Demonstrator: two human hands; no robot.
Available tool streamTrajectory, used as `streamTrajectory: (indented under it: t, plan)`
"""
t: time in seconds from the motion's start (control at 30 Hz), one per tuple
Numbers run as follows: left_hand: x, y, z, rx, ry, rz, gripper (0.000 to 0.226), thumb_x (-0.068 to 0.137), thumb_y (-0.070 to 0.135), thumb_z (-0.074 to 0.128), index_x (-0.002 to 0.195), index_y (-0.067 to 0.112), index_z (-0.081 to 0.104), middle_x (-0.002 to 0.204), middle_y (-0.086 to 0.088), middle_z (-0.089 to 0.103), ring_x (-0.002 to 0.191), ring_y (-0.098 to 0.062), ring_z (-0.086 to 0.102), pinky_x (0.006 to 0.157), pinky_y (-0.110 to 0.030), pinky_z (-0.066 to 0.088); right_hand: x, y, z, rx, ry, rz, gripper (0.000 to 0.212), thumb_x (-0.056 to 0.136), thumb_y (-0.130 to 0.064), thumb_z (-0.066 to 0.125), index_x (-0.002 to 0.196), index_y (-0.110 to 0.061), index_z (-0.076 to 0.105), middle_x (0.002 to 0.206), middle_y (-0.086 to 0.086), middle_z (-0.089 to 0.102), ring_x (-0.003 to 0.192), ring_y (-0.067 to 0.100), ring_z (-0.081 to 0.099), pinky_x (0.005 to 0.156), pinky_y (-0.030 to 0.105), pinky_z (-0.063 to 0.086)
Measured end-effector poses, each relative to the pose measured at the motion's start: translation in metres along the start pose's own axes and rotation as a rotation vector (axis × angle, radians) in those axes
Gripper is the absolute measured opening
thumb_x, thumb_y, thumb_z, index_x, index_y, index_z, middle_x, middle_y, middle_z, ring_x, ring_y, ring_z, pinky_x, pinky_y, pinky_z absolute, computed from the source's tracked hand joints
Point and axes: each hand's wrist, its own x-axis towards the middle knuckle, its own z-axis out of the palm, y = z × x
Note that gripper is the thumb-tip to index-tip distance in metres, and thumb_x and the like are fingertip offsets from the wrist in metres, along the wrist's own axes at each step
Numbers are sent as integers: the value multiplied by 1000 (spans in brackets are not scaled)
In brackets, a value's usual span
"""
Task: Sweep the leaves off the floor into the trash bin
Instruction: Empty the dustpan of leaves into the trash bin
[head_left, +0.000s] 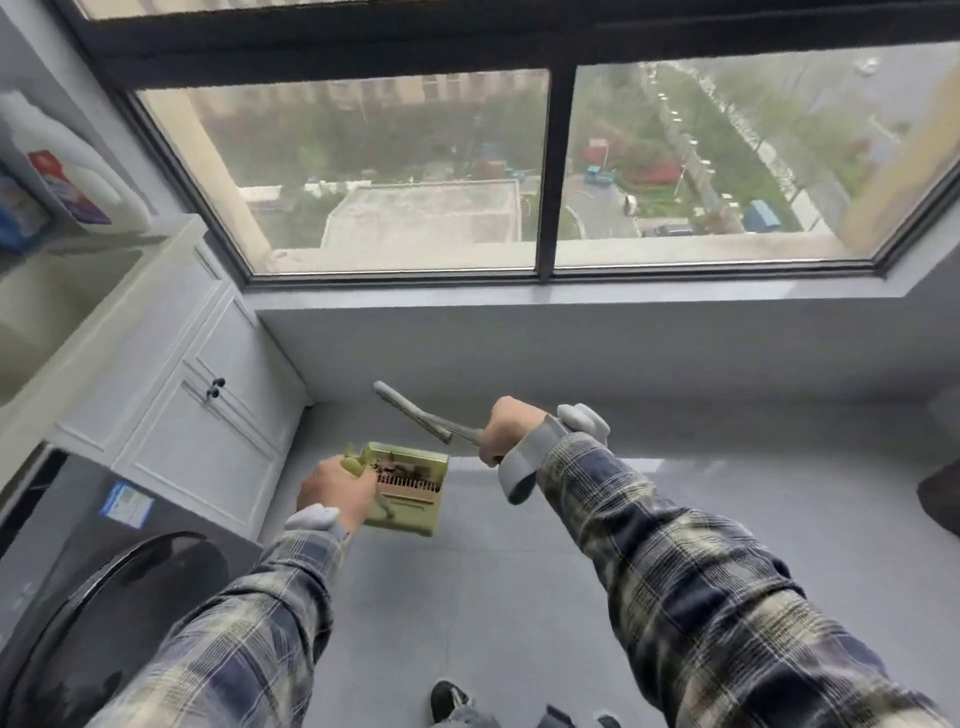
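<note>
above the floor (519, 571), toward its far left corner beside the white cabinet (197, 395), the left hand (332, 486) gripped the handle of a green dustpan (410, 509), apparently lifted off the tiles, with brown leaves (400, 462) lying against its comb. the right hand (511, 428) was clamped round a grey broom handle (415, 410); the brush end was out of view. step judged: sweeping finished, load being carried. no trash bin could be identified; a dark object (940, 501) at the floor's right edge might be it. next move called for holding the dustpan level, then tipping it over the bin.
</note>
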Motion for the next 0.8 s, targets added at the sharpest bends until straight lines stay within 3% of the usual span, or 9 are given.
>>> streamTrajectory:
  t: [0.13, 0.27, 0.4, 0.53, 0.7, 0.8]
  plan:
    - [-29, 68, 27, 56, -70, 112, 26, 83, 35, 62, 65, 17, 62, 60, 3, 56, 70, -31, 55, 60, -28, 38, -15, 76, -30, 106, 54, 80, 10, 65, -13, 72, 65, -10, 62, 60, 1, 61, 56, 20, 57, 49, 22, 38]
    - [-58, 136, 62, 86, -99, 247, 26, 80, 34, 65, 61, 17, 64, 53, 9, 54, 56, -20, 50, 56, -26, 35, -35, 156, -57, 190, 79, 180, 13, 57, -16, 73, 62, -9, 64, 42, -4, 59, 52, 17, 59, 47, 20, 37]
    - [-87, 202, 102, 73, -110, 392, 32, 79, 34, 68, 51, 19, 61, 46, 13, 51, 48, -9, 45, 52, -23, 33, -62, 234, -78, 235, 139, 272, 18, 50, -18, 72, 66, -11, 66, 60, -1, 69, 59, 18, 64, 52, 23, 37]
    - [-120, 261, 142, 62, -169, 511, 33, 79, 37, 69, 50, 21, 60, 44, 13, 51, 46, -2, 46, 45, -18, 28, -96, 301, -95, 339, 181, 354, 10, 65, -14, 73, 71, -10, 66, 67, 1, 68, 55, 17, 60, 50, 21, 39]
    - [-180, 354, 195, 60, -304, 700, 30, 78, 39, 69, 53, 24, 60, 47, 13, 53, 48, -2, 49, 47, -18, 30, -149, 399, -114, 512, 314, 504, 11, 73, -11, 70, 82, -9, 64, 80, 5, 73, 73, 24, 67, 60, 25, 47]
    - [-203, 396, 219, 43, -343, 776, 29, 78, 40, 67, 55, 23, 62, 46, 11, 54, 48, -7, 52, 47, -19, 31, -169, 438, -119, 584, 351, 557, 15, 73, -8, 68, 86, -9, 60, 74, 7, 68, 67, 24, 64, 58, 24, 44]
